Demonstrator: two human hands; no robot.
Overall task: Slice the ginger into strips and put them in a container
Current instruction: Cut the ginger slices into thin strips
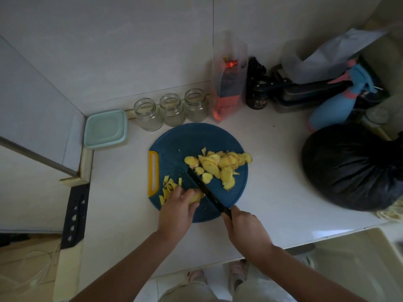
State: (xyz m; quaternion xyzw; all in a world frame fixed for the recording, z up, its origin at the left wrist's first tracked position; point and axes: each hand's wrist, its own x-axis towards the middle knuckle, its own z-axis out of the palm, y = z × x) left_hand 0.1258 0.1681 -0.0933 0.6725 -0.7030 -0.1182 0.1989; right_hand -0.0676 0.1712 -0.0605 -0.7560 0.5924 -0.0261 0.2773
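Note:
A round blue cutting board (181, 144) with a yellow handle lies on the white counter. A heap of yellow ginger slices (220, 164) covers its right half. Cut ginger strips (169, 185) lie near the handle. My left hand (176, 205) holds down a small stack of ginger slices (197, 197) at the board's near edge. My right hand (244, 227) grips the handle of a black knife (202, 188), whose blade rests against that stack. A pale green lidded container (105, 128) sits at the back left.
Three open glass jars (172, 110) stand behind the board. An orange bag (227, 88), a dark jar (257, 92), a blue spray bottle (335, 101) and a black bag (353, 166) crowd the right side. The counter's front edge runs close below my hands.

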